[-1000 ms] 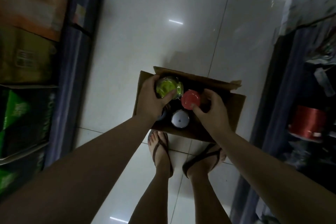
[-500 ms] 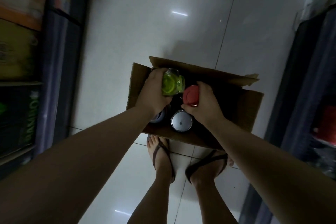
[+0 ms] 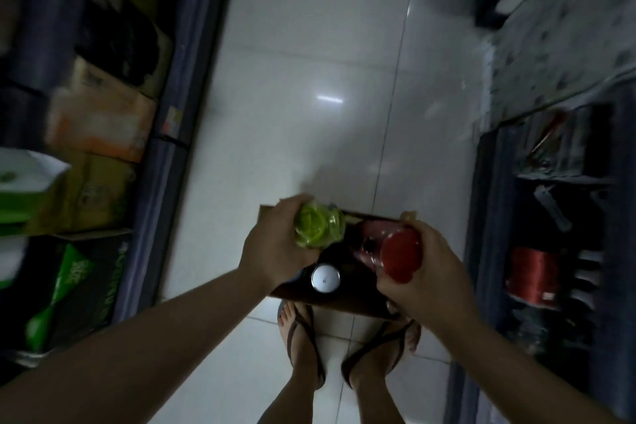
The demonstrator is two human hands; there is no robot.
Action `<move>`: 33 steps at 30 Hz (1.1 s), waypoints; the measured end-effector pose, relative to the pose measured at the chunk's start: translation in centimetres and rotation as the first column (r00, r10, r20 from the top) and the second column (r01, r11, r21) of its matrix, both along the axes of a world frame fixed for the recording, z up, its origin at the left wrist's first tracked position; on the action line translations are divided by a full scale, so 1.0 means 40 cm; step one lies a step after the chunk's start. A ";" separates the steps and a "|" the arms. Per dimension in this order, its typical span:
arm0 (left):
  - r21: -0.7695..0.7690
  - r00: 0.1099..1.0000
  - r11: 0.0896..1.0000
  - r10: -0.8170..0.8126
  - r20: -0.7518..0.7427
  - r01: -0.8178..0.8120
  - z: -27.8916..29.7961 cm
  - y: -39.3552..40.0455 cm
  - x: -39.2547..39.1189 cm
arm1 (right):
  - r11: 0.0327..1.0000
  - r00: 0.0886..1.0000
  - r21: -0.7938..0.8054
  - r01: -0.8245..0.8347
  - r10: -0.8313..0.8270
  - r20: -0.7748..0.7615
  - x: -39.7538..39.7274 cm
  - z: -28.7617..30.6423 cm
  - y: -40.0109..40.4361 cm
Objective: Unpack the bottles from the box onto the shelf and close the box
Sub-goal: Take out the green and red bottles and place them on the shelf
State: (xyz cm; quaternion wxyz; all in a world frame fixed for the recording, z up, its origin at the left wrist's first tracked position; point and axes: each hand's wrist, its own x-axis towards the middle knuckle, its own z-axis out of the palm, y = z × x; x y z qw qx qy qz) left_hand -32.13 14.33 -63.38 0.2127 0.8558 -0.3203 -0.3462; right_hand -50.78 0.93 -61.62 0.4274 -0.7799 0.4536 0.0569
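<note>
Both hands hold bottles above the box (image 3: 330, 299): the left hand (image 3: 272, 251) has its fingers wrapped round a green-capped bottle (image 3: 318, 225), the right hand (image 3: 430, 272) round a red-capped bottle (image 3: 395, 251). A white-capped bottle (image 3: 325, 278) remains inside, at 6 o'clock. Shelving and closing remain.

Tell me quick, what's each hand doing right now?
Left hand: closed around the yellow-green plastic bottle.
Right hand: closed around the red-capped clear plastic bottle.
</note>
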 end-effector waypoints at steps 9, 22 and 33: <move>-0.219 0.991 0.967 -0.129 0.024 0.131 0.734 -0.196 -0.010 | 0.957 0.998 -0.291 0.000 0.016 0.053 -0.094 0.756 -0.161; -0.692 0.963 0.691 -0.270 0.022 0.210 1.624 -0.275 -0.066 | 0.811 0.875 -0.478 0.338 -0.084 0.478 -0.266 1.639 -0.204; -0.889 0.879 0.368 -0.470 0.074 0.271 1.968 -0.251 -0.118 | 0.651 0.508 -0.345 0.677 -0.074 0.858 -0.285 1.895 -0.055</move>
